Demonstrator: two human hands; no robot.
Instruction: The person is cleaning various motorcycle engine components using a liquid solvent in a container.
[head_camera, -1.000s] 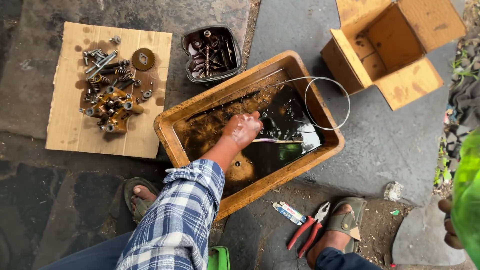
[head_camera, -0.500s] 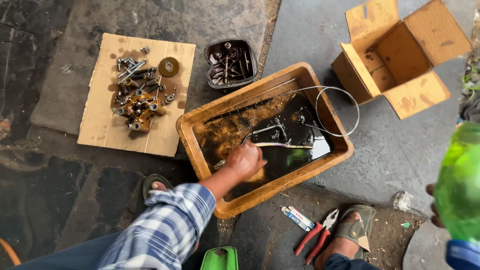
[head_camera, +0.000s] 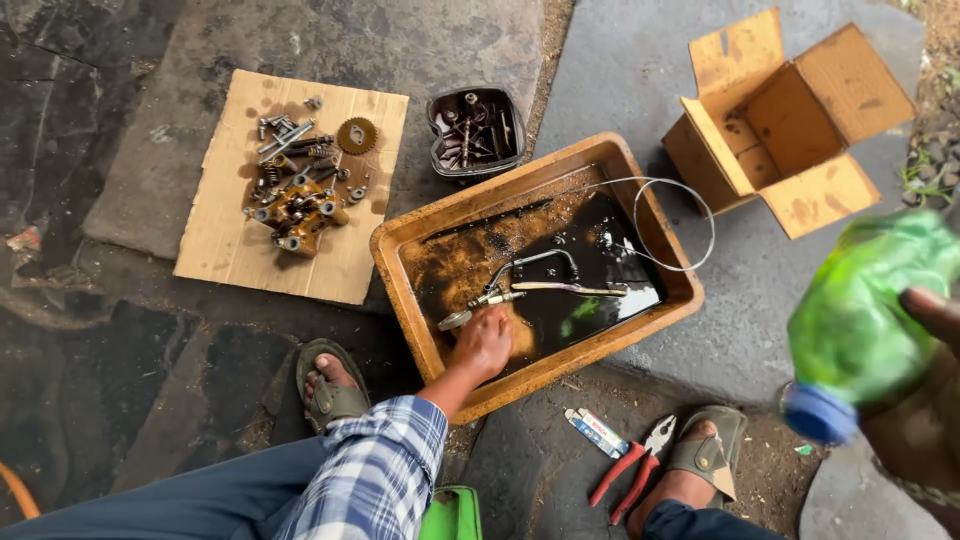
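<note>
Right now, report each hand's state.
Left hand: in the tray, over dark oil; grip cannot be told.
Right hand: closed on green bottle.

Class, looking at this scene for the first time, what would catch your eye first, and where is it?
The orange tray of dark oily liquid sits in the middle, the left hand dipped in its near edge. At far right the right hand holds a blurred green bottle. Greasy metal parts lie on cardboard at upper left.
</note>
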